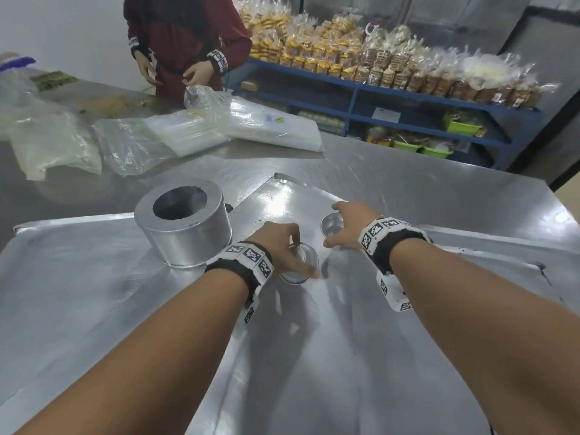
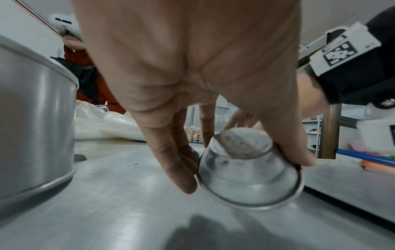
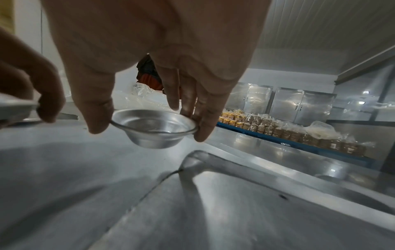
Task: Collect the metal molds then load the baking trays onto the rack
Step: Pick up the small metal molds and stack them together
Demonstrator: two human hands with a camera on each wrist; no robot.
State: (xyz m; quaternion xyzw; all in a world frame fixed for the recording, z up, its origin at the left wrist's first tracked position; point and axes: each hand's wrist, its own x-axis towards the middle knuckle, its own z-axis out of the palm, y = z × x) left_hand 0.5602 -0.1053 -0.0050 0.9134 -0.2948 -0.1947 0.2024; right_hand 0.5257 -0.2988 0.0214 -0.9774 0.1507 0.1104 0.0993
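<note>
Both hands are working at once, each taking one small mold, which is probably the quickest way to clear the trays before they go to the rack.

Left hand [image 1: 279, 243]: thumb and fingers are curling round the rim of a small metal mold [image 2: 250, 170]. In the left wrist view this mold is being held tilted, its flat base turned up toward the camera and its rim angled down toward the baking tray [image 1: 78, 277]; whether the low edge of the rim is touching the tray I cannot tell. The rim grip seems to suit the flared wall, which offers little else to hold.

Right hand [image 1: 348, 224]: thumb on one side and fingers on the other are pinching the rim of a second mold [image 3: 152, 130]. This one is sitting mouth-up and level between the fingertips, and it appears to be lifted just clear of the second tray [image 3: 256, 203] below the palm.

The large ring-shaped tin [image 1: 185, 221] is standing on the tray just left of the left hand, mouth open upward. Judgement: it is serving as the collecting vessel, placed within short reach.

The two trays are lying overlapped on the steel surface [image 1: 408, 183]. Another person [image 1: 185, 36] is standing well beyond the hands, behind plastic bags [image 1: 163, 136].

Collecting step in progress; trays not yet loaded.
</note>
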